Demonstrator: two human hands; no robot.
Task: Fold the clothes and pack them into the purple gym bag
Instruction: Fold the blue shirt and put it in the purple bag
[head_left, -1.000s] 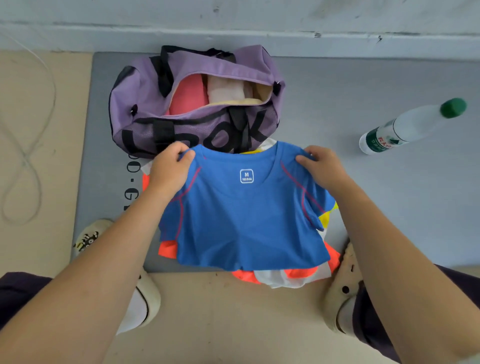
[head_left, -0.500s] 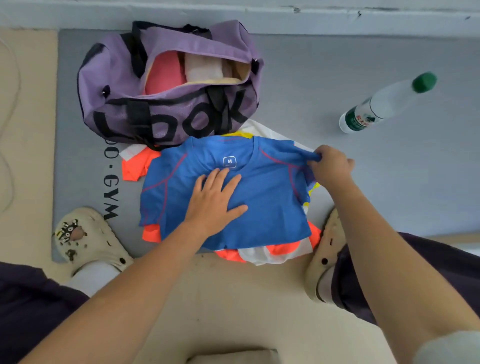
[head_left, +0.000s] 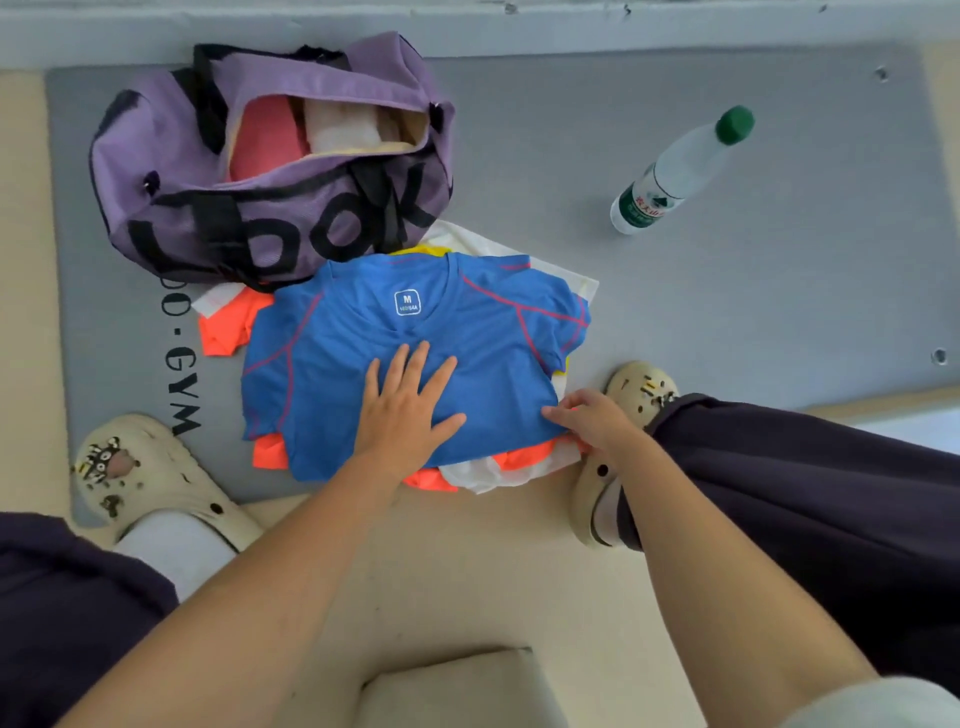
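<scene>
A blue T-shirt (head_left: 332, 358) with red seams lies spread on top of a pile of orange (head_left: 226, 327), white (head_left: 519, 470) and yellow clothes on the grey mat (head_left: 727, 312). My left hand (head_left: 405, 410) presses flat on the shirt's middle, fingers spread. At the shirt's lower right edge, my right hand (head_left: 592, 418) pinches the hem with curled fingers. Behind the pile stands the purple gym bag (head_left: 171, 202), unzipped, with a pink item (head_left: 265, 140) and a cream item (head_left: 340, 127) inside.
A clear water bottle (head_left: 675, 171) with a green cap lies on the mat to the right. My feet in cream clogs (head_left: 150, 473) flank the pile. A pale block (head_left: 452, 686) sits at the bottom edge. A wall runs along the top.
My right hand let go of the right sleeve and came down to the shirt's lower right hem. The left hand stays flat on the shirt's middle.
</scene>
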